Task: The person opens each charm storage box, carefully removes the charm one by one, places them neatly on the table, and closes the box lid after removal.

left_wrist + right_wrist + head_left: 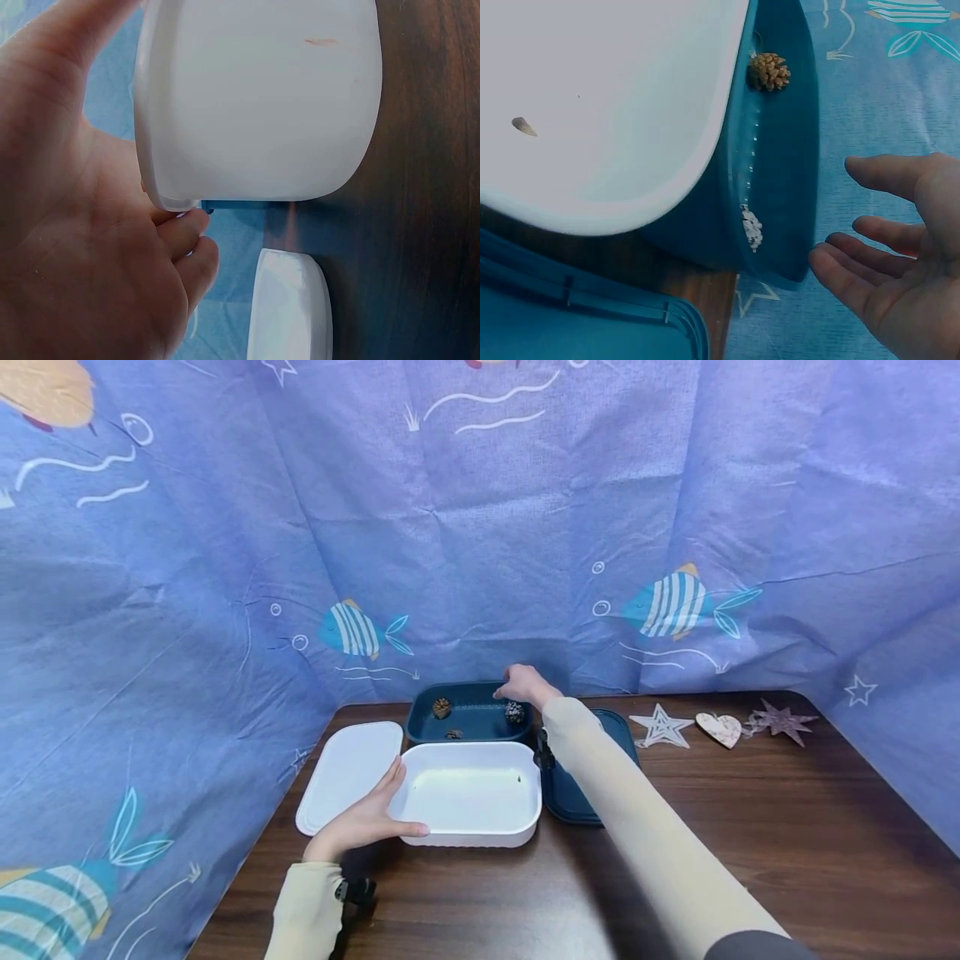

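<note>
A white plastic container (472,793) stands on the table with a small brown flake (523,126) on its floor. My left hand (371,814) grips its left end, thumb at the front corner and fingers behind. Just beyond it is a dark blue container (480,696). Inside lie a brown pinecone (441,707), a white-tipped pinecone (513,712) and a small brown piece (453,734), partly hidden by the near wall. Over the blue container's right end hovers my right hand (527,683), fingers loosely spread (847,277) and holding nothing.
A white lid (348,772) lies left of the white container. The dark blue lid (573,793) is at its right, partly under my right forearm. Farther right are a white star (662,727), a wooden heart (720,728) and a purplish star (783,722). A blue fish-print cloth (480,568) hangs behind.
</note>
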A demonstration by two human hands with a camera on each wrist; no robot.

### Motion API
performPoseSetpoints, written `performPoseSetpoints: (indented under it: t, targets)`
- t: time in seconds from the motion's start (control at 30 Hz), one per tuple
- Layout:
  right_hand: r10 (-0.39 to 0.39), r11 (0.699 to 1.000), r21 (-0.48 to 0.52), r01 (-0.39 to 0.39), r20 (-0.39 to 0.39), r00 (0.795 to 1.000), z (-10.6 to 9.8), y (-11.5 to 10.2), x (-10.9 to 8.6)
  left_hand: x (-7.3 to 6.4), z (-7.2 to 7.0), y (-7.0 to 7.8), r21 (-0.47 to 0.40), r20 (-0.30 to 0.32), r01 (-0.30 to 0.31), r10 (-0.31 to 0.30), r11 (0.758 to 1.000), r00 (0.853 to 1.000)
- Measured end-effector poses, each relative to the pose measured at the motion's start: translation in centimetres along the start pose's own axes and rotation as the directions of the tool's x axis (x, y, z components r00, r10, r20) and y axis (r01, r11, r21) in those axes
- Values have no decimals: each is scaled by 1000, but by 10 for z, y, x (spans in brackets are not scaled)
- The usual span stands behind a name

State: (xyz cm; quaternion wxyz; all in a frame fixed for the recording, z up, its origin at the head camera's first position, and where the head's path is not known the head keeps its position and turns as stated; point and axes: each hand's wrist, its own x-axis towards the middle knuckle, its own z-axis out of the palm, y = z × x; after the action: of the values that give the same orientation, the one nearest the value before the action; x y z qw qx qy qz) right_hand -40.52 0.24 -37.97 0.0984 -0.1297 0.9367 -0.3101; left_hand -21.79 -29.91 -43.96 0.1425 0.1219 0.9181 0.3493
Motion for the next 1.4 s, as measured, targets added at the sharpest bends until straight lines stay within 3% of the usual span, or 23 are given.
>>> performPoseSetpoints:
  t: [0.43,0.73,0.93,1.07,1.4]
  targets:
    - [27,999,-27,-26,63,998,17,5,7,1,0,-1,9,-4,-4,4,1000,1000]
    - [49,988,-151,-23,171,984,25,9,21,0,0,0,17,0,-8,8,1000,1000]
    - [61,976,-219,-17,195,979,28,5,15,0,0,-1,24,-5,-6,6,1000,1000]
    - [33,955,-293,32,214,976,33,3,12,0,0,-1,25,-6,-3,3,1000,1000]
    - [45,936,-349,52,264,964,43,-4,9,1,0,-1,25,-1,-5,5,1000,1000]
